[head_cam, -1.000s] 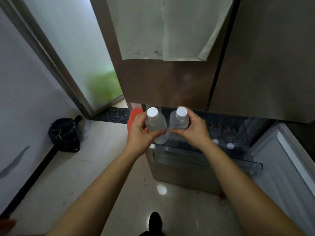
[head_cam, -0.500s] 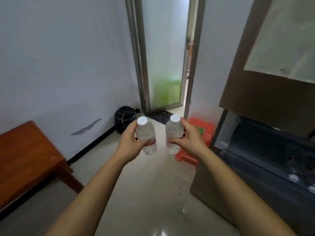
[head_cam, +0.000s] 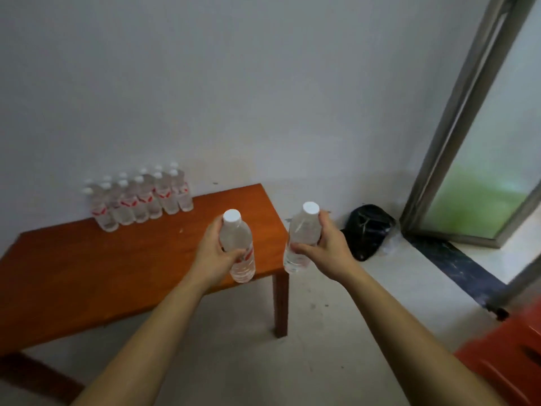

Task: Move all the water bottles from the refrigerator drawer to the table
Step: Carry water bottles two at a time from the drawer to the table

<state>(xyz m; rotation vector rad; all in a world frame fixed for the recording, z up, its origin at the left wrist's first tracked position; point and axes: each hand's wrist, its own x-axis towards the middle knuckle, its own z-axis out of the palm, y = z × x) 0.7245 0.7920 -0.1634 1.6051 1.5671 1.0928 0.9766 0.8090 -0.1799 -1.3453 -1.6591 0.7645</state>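
Observation:
My left hand (head_cam: 215, 253) grips a clear water bottle (head_cam: 237, 244) with a white cap, held upright over the near right part of the orange-brown wooden table (head_cam: 102, 276). My right hand (head_cam: 325, 247) grips a second clear water bottle (head_cam: 301, 235), just past the table's right edge and above the floor. Several more water bottles (head_cam: 140, 197) with red labels stand in two rows at the back of the table against the wall. The refrigerator drawer is out of view.
A black bag (head_cam: 366, 230) lies on the floor by the wall, right of the table. A frosted glass door (head_cam: 480, 177) in a metal frame stands at the right. A red plastic stool (head_cam: 509, 364) shows at the bottom right corner.
The view has swung left from the refrigerator to the table. Both hands have carried their bottles along and now hold them over and beside the table's right end.

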